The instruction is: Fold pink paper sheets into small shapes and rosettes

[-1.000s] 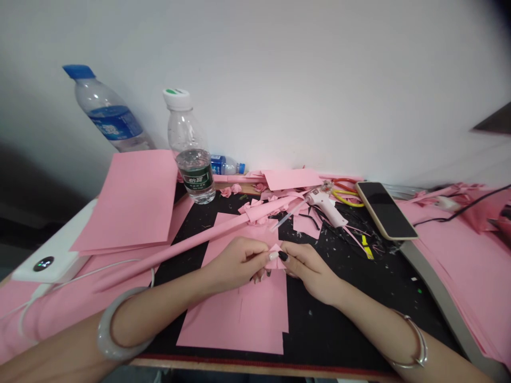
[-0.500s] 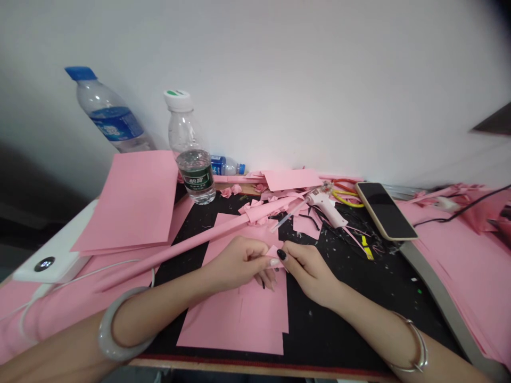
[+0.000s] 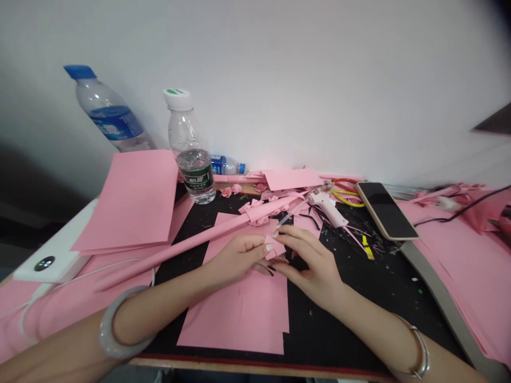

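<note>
My left hand (image 3: 243,260) pinches a small folded piece of pink paper (image 3: 273,248) between thumb and fingers. My right hand (image 3: 313,263) is around the right side of that piece, its fingers apart; whether the fingertips touch it I cannot tell. Beneath both hands lie pink paper sheets (image 3: 235,324) on a black mat (image 3: 319,340). Just beyond the hands, a long rolled pink paper tube (image 3: 195,234) runs diagonally. A white glue gun (image 3: 329,208) lies past my right hand, its nozzle end among paper scraps.
A half-full water bottle (image 3: 195,173) stands behind the tube. Left are a larger bottle (image 3: 115,125), pink sheets (image 3: 131,202) and a white power bank (image 3: 48,263). Right are a phone (image 3: 386,210), a yellow tag (image 3: 367,248) and stacked pink paper (image 3: 471,276). A wall rises behind.
My right hand has gone from a pinch on the paper piece to spread fingers around it. The piece has tilted up and shows more of its face; my left hand still holds it.
</note>
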A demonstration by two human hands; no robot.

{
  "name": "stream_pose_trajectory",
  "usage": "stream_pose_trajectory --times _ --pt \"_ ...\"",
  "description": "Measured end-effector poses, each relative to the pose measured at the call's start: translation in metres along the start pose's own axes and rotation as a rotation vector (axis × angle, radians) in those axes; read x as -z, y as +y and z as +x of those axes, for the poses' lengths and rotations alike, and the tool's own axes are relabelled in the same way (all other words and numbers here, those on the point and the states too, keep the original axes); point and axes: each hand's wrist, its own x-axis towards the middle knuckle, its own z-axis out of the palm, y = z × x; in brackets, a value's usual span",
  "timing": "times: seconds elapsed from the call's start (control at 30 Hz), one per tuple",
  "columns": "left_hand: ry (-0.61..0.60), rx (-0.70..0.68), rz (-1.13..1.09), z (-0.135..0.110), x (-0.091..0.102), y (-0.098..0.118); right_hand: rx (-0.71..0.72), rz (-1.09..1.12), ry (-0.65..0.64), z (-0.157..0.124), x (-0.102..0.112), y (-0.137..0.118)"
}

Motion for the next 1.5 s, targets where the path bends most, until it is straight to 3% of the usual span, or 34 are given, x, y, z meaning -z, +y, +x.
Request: stream_pose_trajectory --times 0.17,0.33,0.6,1.03,1.5 --pt "-0.018 0.063 -0.021 0.000 -0.003 0.004 0.072 -0.021 0.082 0.001 0.000 0.001" --pt "-0.045 0.041 -0.057 0.000 -0.004 0.004 0.077 -0.001 0.113 0.001 0.000 0.001" --pt "-0.088 0.039 -0.047 -0.001 -0.004 0.005 -0.072 0.105 0.087 0.000 0.000 -0.001" --pt "-0.037 0.056 0.065 -0.003 -0.008 0.005 -0.339 0.312 -0.040 -0.002 -0.006 0.000" --pt "-0.112 -0.038 0.101 -0.007 -0.010 0.005 -0.373 0.243 0.006 -0.006 -0.010 -0.001"
